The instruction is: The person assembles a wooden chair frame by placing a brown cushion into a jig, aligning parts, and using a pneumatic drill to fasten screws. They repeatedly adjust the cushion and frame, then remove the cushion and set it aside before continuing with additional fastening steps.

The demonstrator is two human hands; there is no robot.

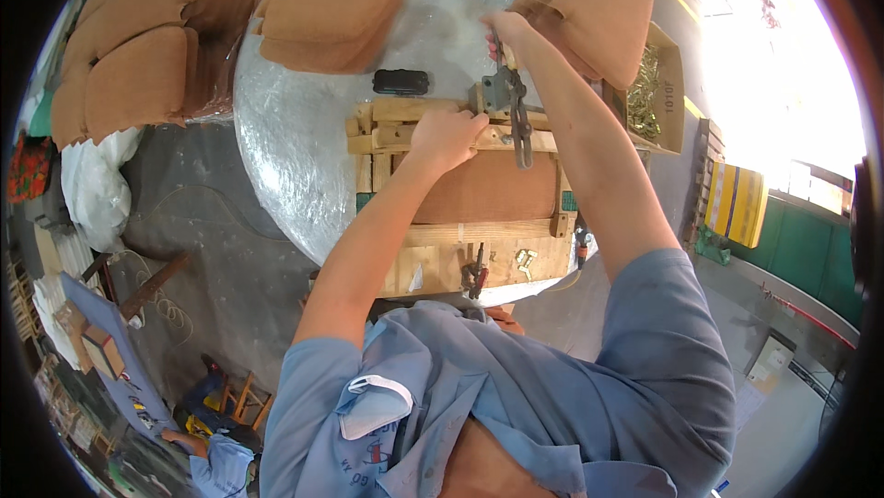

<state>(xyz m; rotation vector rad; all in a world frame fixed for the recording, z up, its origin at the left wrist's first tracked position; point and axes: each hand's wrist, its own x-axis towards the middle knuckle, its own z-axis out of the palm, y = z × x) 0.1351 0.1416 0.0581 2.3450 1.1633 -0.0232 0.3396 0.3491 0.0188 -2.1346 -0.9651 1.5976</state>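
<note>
A wooden frame [460, 213] with a flat brown panel in the middle lies on the round desk [295, 130], which is wrapped in shiny, crinkly plastic. The wood is pale and rough. The left hand [447, 134] presses closed on the frame's top bar. The right hand [505, 33] holds a dark metal tool [511, 102], maybe a stapler, with a tight grip. Soft brown cushions [331, 1] sit at the desk's far side.
</note>
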